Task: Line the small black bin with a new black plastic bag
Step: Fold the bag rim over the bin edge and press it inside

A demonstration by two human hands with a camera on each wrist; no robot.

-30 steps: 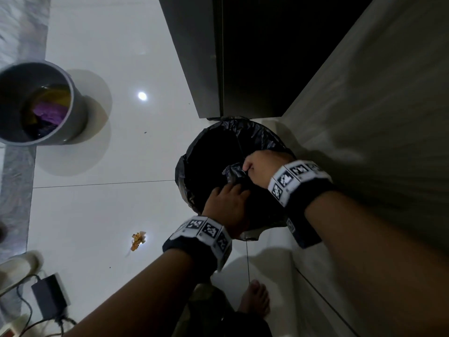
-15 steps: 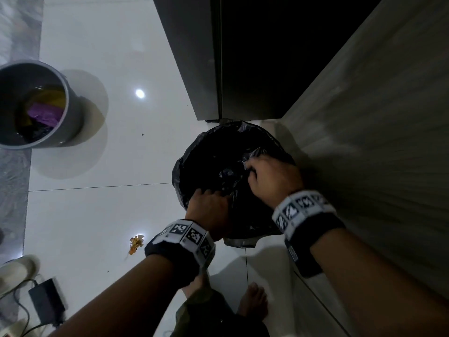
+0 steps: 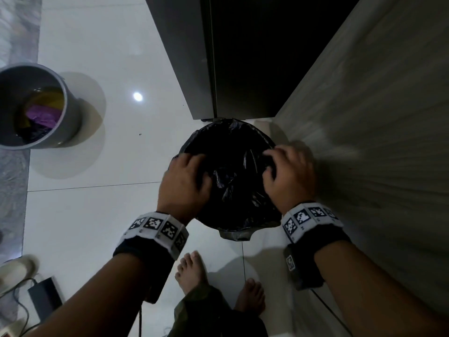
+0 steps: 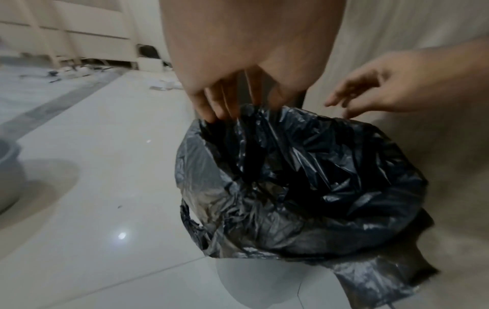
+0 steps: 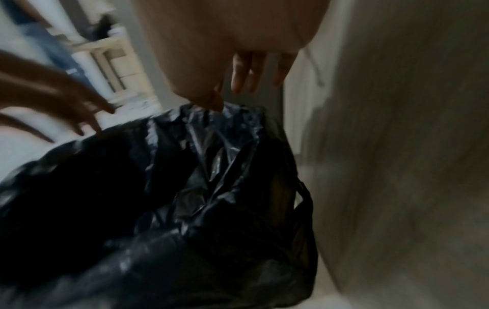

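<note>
Both hands have parted: left hand (image 3: pixel 184 183) on the near-left rim, right hand (image 3: pixel 289 176) at the right, fingers (image 4: pixel 211 104) loosely spread over the black bag (image 3: pixel 233 188), pinching nothing.

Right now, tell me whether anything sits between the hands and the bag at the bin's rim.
Nothing visible does. The left hand and right hand are already at opposite sides of the black plastic bag, which is draped over the small black bin's rim. The wall close on the right leaves that hand little room.
</note>
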